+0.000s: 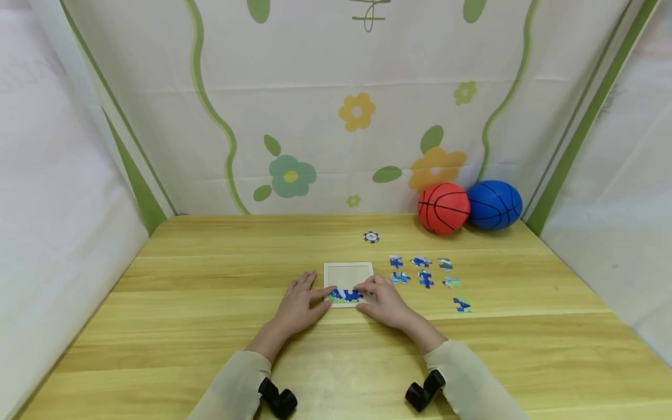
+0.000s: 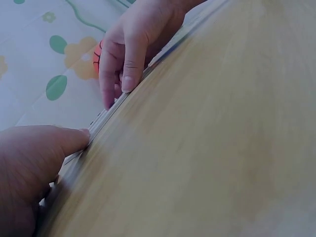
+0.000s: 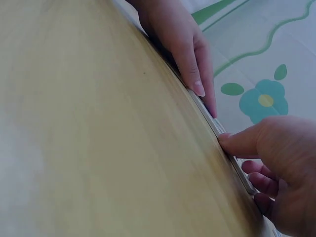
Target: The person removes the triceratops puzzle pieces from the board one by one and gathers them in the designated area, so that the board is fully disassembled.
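A small square wooden puzzle tray [image 1: 349, 265] lies flat on the table in the head view. Along its front side sit joined blue and green jigsaw pieces [image 1: 345, 296]. From the left, my left hand [image 1: 301, 306] rests against the tray, its index fingertip on the pieces and its thumb by the front left corner. My right hand [image 1: 385, 303] touches the pieces from the right with its index finger, thumb at the tray's front edge. Both wrist views see the tray edge-on; there the right hand [image 3: 291, 168] has its other fingers bent, and the pieces are hidden.
Several loose jigsaw pieces [image 1: 426, 279] are spread right of the tray. A poker chip [image 1: 371, 237] lies behind it. At the back right, a red ball [image 1: 444, 208] and a blue ball [image 1: 495, 205] stand against the flowered cloth wall [image 1: 315, 116].
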Demonstrator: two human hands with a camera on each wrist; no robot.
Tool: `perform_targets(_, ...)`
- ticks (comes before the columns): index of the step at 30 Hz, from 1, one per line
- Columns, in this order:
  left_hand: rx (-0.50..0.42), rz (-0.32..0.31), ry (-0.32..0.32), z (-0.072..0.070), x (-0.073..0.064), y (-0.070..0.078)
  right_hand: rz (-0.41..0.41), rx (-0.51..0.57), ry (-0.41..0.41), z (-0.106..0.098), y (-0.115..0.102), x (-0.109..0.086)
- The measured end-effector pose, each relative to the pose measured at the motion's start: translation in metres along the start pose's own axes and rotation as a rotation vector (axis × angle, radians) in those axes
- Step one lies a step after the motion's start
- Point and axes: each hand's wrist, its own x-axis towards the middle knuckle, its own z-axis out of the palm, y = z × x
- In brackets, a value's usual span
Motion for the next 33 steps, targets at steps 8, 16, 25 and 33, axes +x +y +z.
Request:
perform_targets(8,-0.016,-0.018,-0.007,-0.0011,0.0004,0.0009,0.042,0.032,-0.035,0.0004,-0.0013,0.0041)
perform_targets(16,-0.013,-0.01,-0.012,-0.0021,0.0013,0.0009,0.035,0.118,-0.026,0.0013,-0.0031,0.0041)
perform_targets(25,-0.014,-0.013,-0.011,-0.0026,0.0012,0.0012,0.087,0.237,-0.033,0.0022,-0.0022,0.0054)
perform_targets(33,-0.009,-0.017,-0.009,-0.0018,0.0011,-0.0001,0.067,0.196,-0.005,0.003,-0.0017,0.006)
